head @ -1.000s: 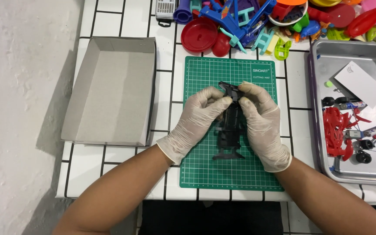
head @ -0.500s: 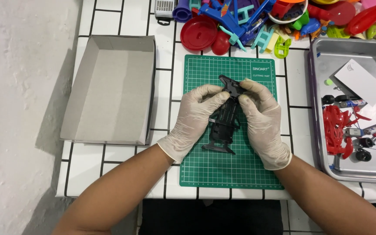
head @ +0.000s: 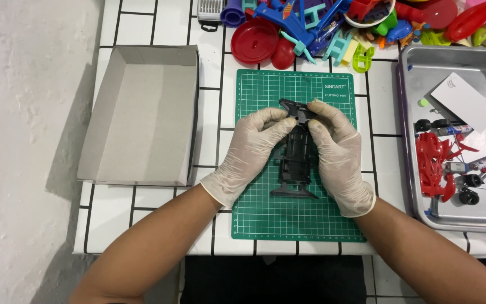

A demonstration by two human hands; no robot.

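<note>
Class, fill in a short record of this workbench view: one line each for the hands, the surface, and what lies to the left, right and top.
Left hand: gloved, grips the black part
Right hand: gloved, grips the same part
Surface: green mat on white tiled table
Left: open grey box
Right: metal tray with red parts, small wheels, white card
Top: heap of coloured plastic toys

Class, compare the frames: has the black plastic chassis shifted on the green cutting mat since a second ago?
No, barely: the black plastic chassis stays over the middle of the green cutting mat, held by left hand and right hand.
</note>
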